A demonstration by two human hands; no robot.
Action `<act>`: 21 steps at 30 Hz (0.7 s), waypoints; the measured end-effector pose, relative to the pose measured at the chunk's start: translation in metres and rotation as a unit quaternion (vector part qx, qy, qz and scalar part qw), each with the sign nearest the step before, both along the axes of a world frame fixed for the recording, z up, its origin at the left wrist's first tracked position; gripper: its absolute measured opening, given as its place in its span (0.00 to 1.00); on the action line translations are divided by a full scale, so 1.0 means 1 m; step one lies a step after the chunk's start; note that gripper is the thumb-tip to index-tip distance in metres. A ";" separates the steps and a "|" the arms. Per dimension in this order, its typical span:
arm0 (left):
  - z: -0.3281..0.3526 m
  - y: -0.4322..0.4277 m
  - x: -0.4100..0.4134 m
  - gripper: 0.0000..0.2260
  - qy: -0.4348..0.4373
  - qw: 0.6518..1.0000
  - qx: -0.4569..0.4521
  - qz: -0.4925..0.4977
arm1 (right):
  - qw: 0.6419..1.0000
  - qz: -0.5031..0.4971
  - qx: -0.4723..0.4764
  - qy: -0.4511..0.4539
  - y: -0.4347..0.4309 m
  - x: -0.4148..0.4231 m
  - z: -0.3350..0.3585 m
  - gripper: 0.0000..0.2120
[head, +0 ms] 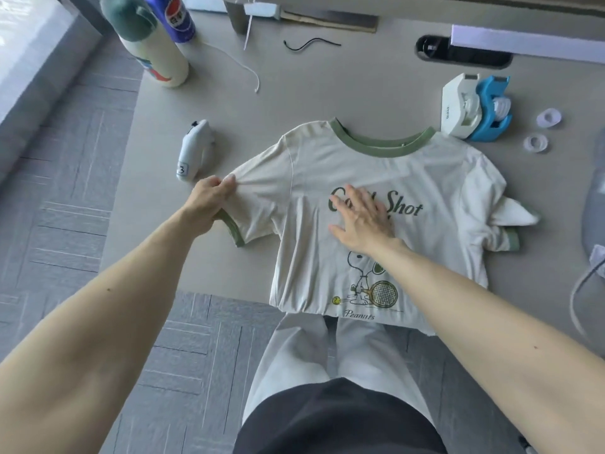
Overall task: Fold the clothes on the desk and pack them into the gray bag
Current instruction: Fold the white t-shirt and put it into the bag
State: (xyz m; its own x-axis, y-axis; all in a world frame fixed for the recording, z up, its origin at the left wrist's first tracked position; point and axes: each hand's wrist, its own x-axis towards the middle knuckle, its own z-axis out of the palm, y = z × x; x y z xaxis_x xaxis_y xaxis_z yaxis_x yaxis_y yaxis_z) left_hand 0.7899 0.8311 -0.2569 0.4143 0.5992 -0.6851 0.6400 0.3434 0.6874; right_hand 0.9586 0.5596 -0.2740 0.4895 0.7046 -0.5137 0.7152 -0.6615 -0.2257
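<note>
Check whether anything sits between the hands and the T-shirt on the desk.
Nothing visible does. The left hand pinches the sleeve, and the right hand presses flat on the T-shirt over its chest lettering. The white controller lies beside the left hand, off the cloth.

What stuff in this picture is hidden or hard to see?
Head view, all four.
First word printed on the T-shirt: covered by the right hand.
Its right-side sleeve: bunched up, partly tucked under.
The gray bag: cut off by the right edge.
Pepsi bottle: top cut off by the upper edge.
</note>
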 end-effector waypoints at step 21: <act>0.006 0.030 -0.049 0.10 0.001 0.991 -0.130 -0.022 | 0.998 0.038 -0.034 0.044 0.061 -0.052 0.000 0.48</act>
State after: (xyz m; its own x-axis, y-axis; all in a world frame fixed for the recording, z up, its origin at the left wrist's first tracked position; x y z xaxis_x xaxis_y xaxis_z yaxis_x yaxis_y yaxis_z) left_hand 0.7412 0.8612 -0.2510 0.4341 0.3843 -0.8148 0.6594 0.4806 0.5780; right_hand 0.9063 0.6205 -0.2742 0.3870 0.7002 -0.6000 0.7426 -0.6224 -0.2472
